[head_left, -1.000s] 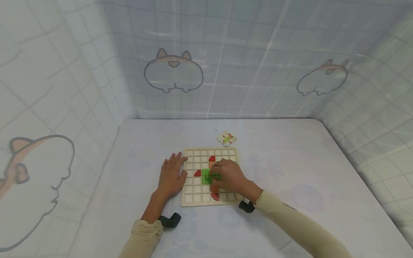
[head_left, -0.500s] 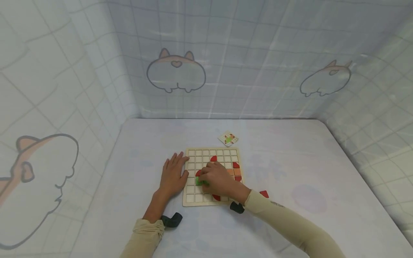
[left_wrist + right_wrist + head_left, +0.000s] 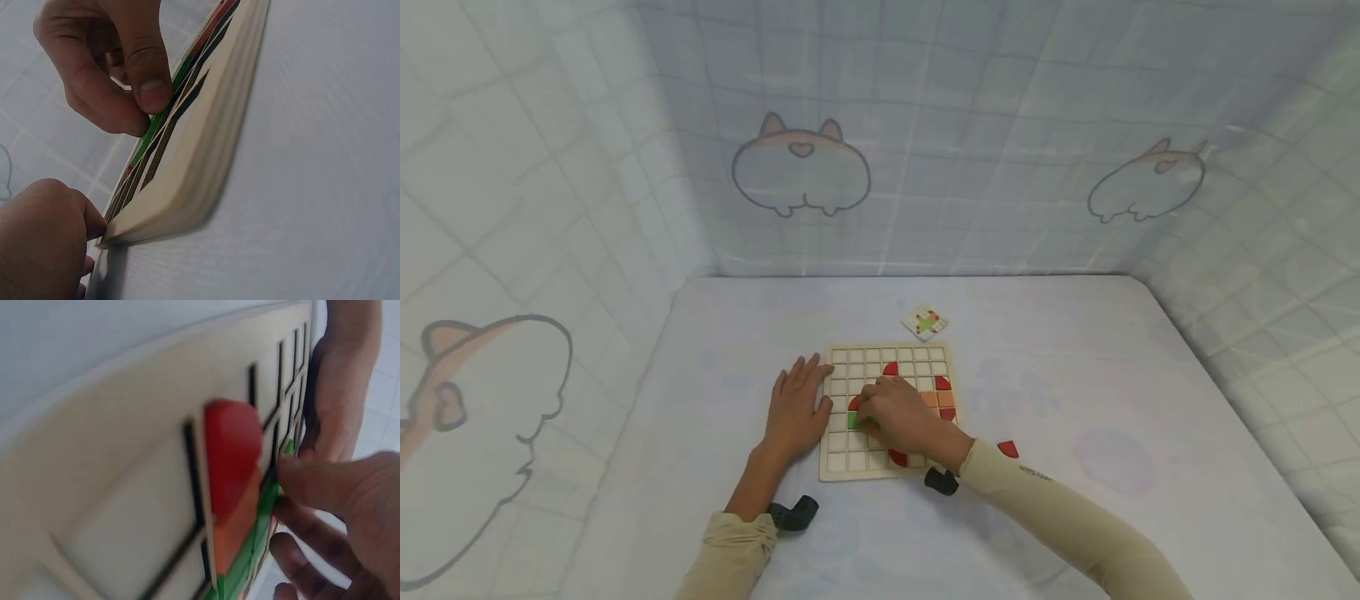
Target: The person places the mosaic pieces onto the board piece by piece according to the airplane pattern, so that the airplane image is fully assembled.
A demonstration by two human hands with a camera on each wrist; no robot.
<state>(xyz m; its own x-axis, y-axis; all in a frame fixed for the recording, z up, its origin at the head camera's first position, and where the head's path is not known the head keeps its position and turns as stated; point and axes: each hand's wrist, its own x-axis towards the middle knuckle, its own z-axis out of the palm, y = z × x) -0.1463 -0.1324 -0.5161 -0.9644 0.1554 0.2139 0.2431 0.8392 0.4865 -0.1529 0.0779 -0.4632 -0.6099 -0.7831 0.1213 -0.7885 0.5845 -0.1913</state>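
A pale wooden grid board (image 3: 838, 461) lies on the table, with red quarter-circle pieces (image 3: 891, 368) and orange square tiles (image 3: 937, 399) in some cells. My right hand (image 3: 901, 414) is over its middle-left, fingers curled and fingertips pinching a green square tile (image 3: 853, 421) low at the grid. Seen from the left wrist, the thumb and fingertips meet the green row (image 3: 144, 145). More of that row is hidden under the hand. My left hand (image 3: 795, 408) rests flat on the table, its thumb and a finger touching the board's left edge.
A small pattern card (image 3: 925, 322) lies behind the board. One loose red quarter-circle piece (image 3: 1008, 449) is on the table beside the right forearm. Dark wrist devices (image 3: 795, 512) are strapped to both wrists. Patterned cloth walls (image 3: 985, 150) enclose the table at the back and sides.
My right hand has moved left across the board, and a green tile now shows below the left red piece. Orange and red pieces at the right have come into view. The left hand stays put.
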